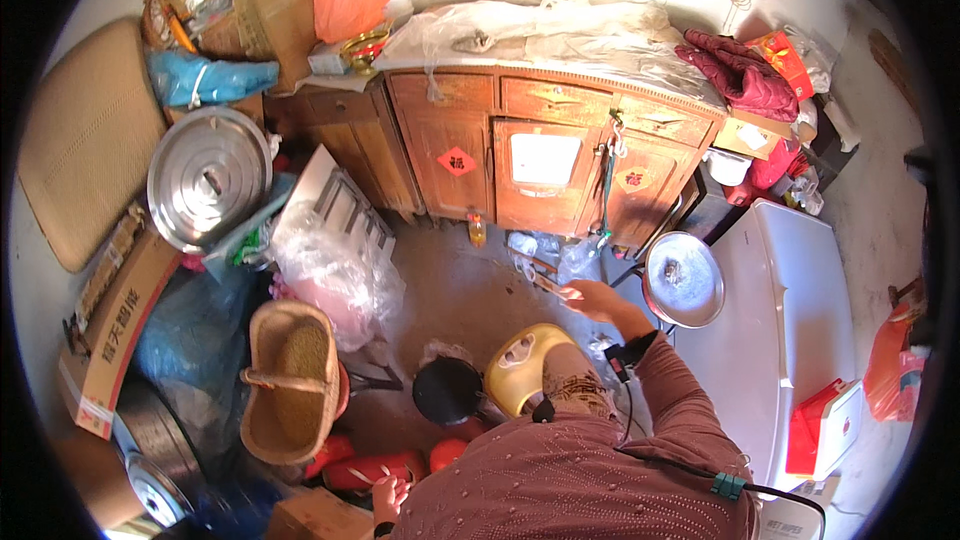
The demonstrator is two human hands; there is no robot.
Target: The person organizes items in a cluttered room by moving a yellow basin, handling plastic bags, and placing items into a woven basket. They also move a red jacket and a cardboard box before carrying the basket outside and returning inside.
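Note:
My right hand (604, 304) is stretched forward over the floor, shut on a slim, light-coloured tool (551, 285) whose exact kind is too small to tell. Beyond it, clear plastic bags (579, 261) lie before the wooden cabinet (450, 116). Low beside my torso, my left hand (388, 499) shows half-curled fingers and nothing visible in them. Red bundles (371, 469) lie just ahead of that hand. In front of me are a yellow plastic stool (504, 371) and a round black container (448, 391). A woven basket (289, 420) with an arched handle contains yellowish-green grains (304, 352).
A white chest-like appliance (750, 360) stands on the right, near a round metal lid (682, 277). On the left are a large steel lid (210, 176), a long cardboard box (124, 330) and a plastic-covered item (345, 281). An oil-coloured bottle (477, 230) stands by the cabinet.

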